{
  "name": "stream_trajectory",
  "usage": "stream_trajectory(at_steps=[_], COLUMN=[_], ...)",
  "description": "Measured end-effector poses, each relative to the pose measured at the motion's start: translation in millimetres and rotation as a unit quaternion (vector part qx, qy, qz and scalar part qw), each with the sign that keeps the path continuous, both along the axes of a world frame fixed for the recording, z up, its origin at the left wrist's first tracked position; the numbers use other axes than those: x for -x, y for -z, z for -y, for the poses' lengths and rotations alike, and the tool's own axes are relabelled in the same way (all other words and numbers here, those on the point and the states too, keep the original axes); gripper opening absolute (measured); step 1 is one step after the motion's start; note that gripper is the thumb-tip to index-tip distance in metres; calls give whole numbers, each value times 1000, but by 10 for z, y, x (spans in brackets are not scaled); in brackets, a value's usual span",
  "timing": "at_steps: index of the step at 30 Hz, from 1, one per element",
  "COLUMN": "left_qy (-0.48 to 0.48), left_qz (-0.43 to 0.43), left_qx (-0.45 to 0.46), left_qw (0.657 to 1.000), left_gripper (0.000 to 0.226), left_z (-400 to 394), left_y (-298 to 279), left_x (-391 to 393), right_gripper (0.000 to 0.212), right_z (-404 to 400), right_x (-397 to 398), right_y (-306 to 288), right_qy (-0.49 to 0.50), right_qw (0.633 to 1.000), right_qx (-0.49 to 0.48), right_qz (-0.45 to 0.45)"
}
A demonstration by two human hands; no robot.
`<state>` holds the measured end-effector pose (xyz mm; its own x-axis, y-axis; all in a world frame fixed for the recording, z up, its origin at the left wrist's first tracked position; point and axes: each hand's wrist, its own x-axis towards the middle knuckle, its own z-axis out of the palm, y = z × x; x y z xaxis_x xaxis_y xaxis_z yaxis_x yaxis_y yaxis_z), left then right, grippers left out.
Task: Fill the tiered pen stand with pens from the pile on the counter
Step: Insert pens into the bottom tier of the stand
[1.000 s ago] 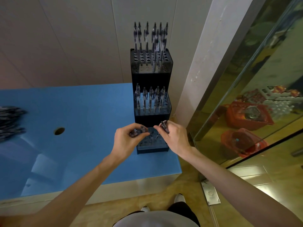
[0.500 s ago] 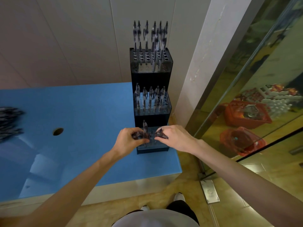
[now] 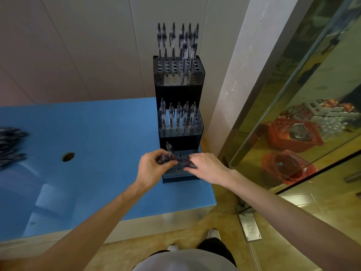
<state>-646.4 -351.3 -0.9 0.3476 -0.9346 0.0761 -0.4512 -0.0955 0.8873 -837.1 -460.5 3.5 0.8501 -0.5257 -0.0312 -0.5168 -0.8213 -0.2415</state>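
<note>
Blue counter [image 3: 97,124], pen stand [image 3: 180,177] near right edge

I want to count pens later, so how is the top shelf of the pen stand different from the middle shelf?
The top tier sits higher and further back than the middle tier. The top tier's pens stand in more than one row, some leaning; the middle tier's pens form one neat back row of five, upright. The top tier looks dark; the middle tier's front looks see-through. Both still have empty holes and hold clear pens.

No text, label, brand or number can be read anywhere.
</note>
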Motion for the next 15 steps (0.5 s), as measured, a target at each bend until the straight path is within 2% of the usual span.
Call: stream_trajectory(at_steps=[2,4,5,7,9,12,15], left_qy=[0,-2,-5,-6,1,1,-3], left_qz=[4,9,13,26,59,110,123], left_qx=[-4,-4,-2,-3,-5,-13,-35], left_qw=[1000,1000,1000,1000,998,994,992], left_gripper=[13,12,12,12,12,12,13], left_z=[-7,-13,-13,-11,-8,-6,-17], left_y=[19,22,18,23,33,51,88], left_x=[6,14,11,-9,-29,-41,-21], right_gripper=[61,74,71,49,32,29,23], right_z=[-4,-34,-55,-93,-122,-128,-136], right_x=[72,173,228,338,392,360,261], right_y=[41,62,54,55,39,3,-71], right_qy=[10,24,31,63,102,146,184], right_qw=[1000,996,991,972,943,898,876], right_qx=[-22,-40,-41,-45,-90,-179,-214], right_qz=[13,79,125,223,303,373,392])
